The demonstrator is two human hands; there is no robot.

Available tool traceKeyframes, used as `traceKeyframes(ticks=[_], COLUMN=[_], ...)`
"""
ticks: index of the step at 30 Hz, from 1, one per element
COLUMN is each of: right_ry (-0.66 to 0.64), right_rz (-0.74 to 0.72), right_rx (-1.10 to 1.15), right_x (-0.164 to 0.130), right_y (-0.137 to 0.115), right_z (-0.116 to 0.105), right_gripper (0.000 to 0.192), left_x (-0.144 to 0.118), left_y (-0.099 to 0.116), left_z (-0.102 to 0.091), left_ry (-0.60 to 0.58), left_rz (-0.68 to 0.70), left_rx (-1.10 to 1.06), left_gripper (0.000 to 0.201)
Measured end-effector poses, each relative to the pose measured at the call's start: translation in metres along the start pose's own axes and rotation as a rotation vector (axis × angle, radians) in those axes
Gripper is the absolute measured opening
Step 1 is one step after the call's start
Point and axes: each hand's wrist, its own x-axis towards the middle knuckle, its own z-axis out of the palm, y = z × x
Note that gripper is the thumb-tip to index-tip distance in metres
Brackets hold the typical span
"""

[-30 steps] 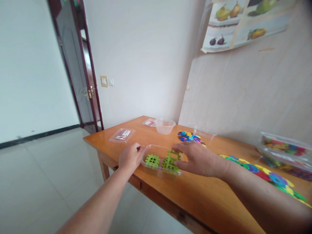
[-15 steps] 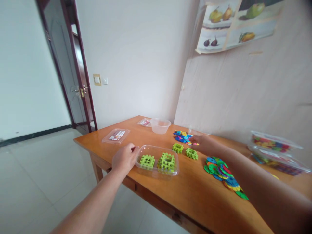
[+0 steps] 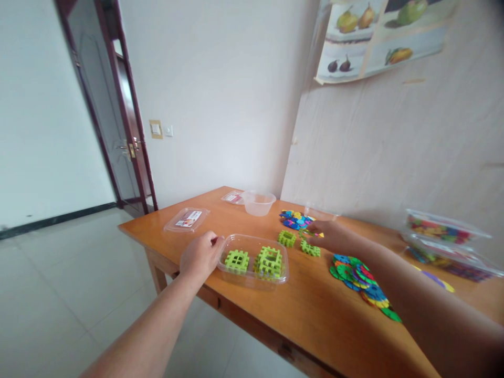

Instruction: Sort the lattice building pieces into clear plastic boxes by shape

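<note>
My left hand (image 3: 200, 255) grips the near-left rim of a clear plastic tray (image 3: 284, 271) that holds two green lattice blocks (image 3: 270, 262). My right hand (image 3: 329, 235) reaches past the tray and pinches a small green piece at the edge of a pile of coloured flat pieces (image 3: 294, 219). Two more green lattice blocks (image 3: 287, 238) lie on the table just left of and below that hand.
The wooden table (image 3: 315, 310) also carries a clear bowl (image 3: 258, 202), two clear lids with labels (image 3: 187, 219), a spread of coloured discs (image 3: 360, 277) and clear boxes of coloured pieces (image 3: 444, 239) at the right. A dark door stands at the far left.
My right hand left the tray, where it rested on the green blocks, and went to the far coloured pile. It now pinches a green piece. My left hand stays on the tray.
</note>
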Motion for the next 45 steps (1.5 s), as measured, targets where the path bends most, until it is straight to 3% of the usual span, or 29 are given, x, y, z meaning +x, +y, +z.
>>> traceKeyframes(ticks=[8,13,18,23,29,32,37,42,45], right_ry=[0.053,0.02,0.029,0.055,-0.095,-0.141,-0.162,-0.122,-0.021], right_rz=[-0.216,-0.288,-0.225,-0.068,0.027,0.036,0.012,0.039,0.011], right_rx=[0.104,0.054,0.06,0.083,0.016,0.033,0.013,0.013,0.039], right_x=[-0.025,-0.032,-0.028,-0.01,0.003,0.004,0.01,0.014,0.015], right_y=[-0.093,-0.11,-0.092,-0.044,0.002,0.009,0.015,0.018,0.004], right_z=[-0.015,-0.006,-0.005,-0.006,0.007,0.015,0.026,0.027,0.019], right_gripper=[0.038,0.042,0.046,0.039,0.043,0.052,0.042,0.042,0.037], left_x=[-0.002,-0.005,-0.003,0.0,-0.002,-0.003,-0.001,0.0,0.0], left_y=[0.002,0.004,0.002,0.0,0.003,0.003,0.001,0.001,0.001], left_z=[-0.002,-0.004,-0.001,0.001,-0.003,-0.004,-0.001,-0.001,-0.001], left_ry=[-0.014,-0.016,-0.006,-0.002,-0.015,-0.017,-0.013,-0.012,-0.008], left_rz=[-0.014,-0.001,0.007,0.002,0.002,0.007,0.003,-0.007,-0.01], left_rx=[-0.006,0.002,-0.002,-0.002,0.001,0.002,0.007,0.003,0.001], left_gripper=[0.043,0.042,0.043,0.044,0.042,0.042,0.042,0.042,0.042])
